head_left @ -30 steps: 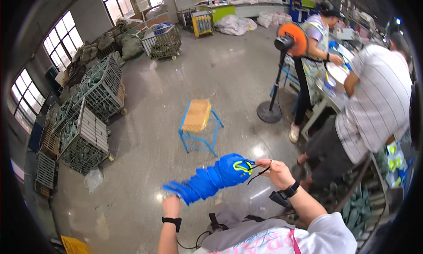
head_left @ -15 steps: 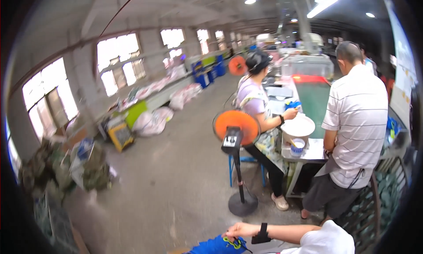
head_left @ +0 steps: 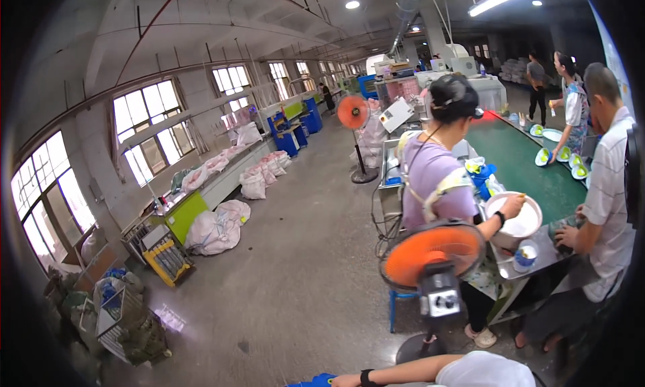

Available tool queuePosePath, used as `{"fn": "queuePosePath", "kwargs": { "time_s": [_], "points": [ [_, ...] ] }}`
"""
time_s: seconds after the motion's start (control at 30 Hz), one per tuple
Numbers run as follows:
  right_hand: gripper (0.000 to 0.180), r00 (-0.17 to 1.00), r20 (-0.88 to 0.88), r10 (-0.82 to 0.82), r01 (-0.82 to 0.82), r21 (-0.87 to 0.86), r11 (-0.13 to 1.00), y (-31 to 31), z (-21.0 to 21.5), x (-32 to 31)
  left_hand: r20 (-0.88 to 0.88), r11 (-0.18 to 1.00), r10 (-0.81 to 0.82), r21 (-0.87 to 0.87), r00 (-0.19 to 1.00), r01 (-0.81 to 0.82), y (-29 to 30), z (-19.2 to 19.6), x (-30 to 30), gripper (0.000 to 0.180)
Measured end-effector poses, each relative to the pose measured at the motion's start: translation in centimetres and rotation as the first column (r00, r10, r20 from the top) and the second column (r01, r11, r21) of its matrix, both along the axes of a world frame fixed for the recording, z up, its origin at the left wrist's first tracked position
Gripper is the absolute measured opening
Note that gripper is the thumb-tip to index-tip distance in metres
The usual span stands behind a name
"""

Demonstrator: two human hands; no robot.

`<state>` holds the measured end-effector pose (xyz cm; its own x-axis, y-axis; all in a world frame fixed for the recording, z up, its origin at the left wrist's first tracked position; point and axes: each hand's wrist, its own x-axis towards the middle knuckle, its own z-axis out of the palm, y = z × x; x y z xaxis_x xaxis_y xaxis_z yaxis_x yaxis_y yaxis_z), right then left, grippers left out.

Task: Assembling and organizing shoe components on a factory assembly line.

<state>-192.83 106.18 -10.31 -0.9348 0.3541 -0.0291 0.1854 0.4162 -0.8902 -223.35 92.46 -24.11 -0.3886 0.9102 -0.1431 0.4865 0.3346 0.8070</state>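
Note:
At the lower edge, my right hand (head_left: 347, 381) comes in from the right, with a black band at the wrist and a white sleeve. Its fingers are partly cut off by the frame, closed at the edge of a blue fabric piece (head_left: 312, 381). Only a strip of this piece shows, with a small lime spot beside the fingers; its full shape is hidden below. My left hand does not show. Beyond my arm stands a pedestal fan (head_left: 433, 256) with orange blades.
A co-worker in purple (head_left: 440, 175) reaches over a white basin (head_left: 517, 236) beside a green conveyor belt (head_left: 531, 162). Another person in a striped shirt (head_left: 608, 199) stands at the table's right. Pink-white sacks (head_left: 218, 227) and a yellow-framed rack (head_left: 168, 259) lie left; bundles (head_left: 134, 313) sit nearer.
My view has shifted; the fan, basin and co-workers appear larger and further right. My right hand and the blue piece sit lower in view. The purple-clad co-worker's hand is now over the basin.

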Motion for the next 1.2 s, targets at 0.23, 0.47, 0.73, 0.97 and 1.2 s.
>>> {"fn": "queuePosePath", "kwargs": {
  "time_s": [0.23,0.47,0.73,0.97,1.2],
  "points": [
    [0.029,1.000,-0.013,-0.022,0.025,0.206,0.978,16.9,-4.4,-13.7,-0.293,0.935,-0.339,-0.210,0.894,0.286,23.9,-3.5,-18.0,0.030],
    [0.022,0.936,0.323,-0.140,0.210,-0.193,0.958,35.5,-7.1,-15.9,-0.482,0.745,-0.666,-0.387,0.569,0.543,54.0,-5.5,-19.4,0.031],
    [0.023,0.044,-0.150,-0.988,0.881,-0.460,0.109,59.7,11.5,-1.4,-0.368,0.740,-0.571,0.156,0.734,0.654,88.0,24.1,7.7,0.045],
    [0.026,-0.531,-0.494,-0.689,0.801,-0.558,-0.217,70.5,23.5,13.4,-0.345,0.161,-0.806,0.654,0.481,0.739,109.0,41.4,32.7,0.034],
    [0.024,-0.643,-0.379,-0.666,0.704,0.050,-0.709,77.7,18.7,25.7,-0.472,-0.055,-0.821,0.627,0.323,0.777,120.1,37.7,56.1,0.035]
  ]
}}
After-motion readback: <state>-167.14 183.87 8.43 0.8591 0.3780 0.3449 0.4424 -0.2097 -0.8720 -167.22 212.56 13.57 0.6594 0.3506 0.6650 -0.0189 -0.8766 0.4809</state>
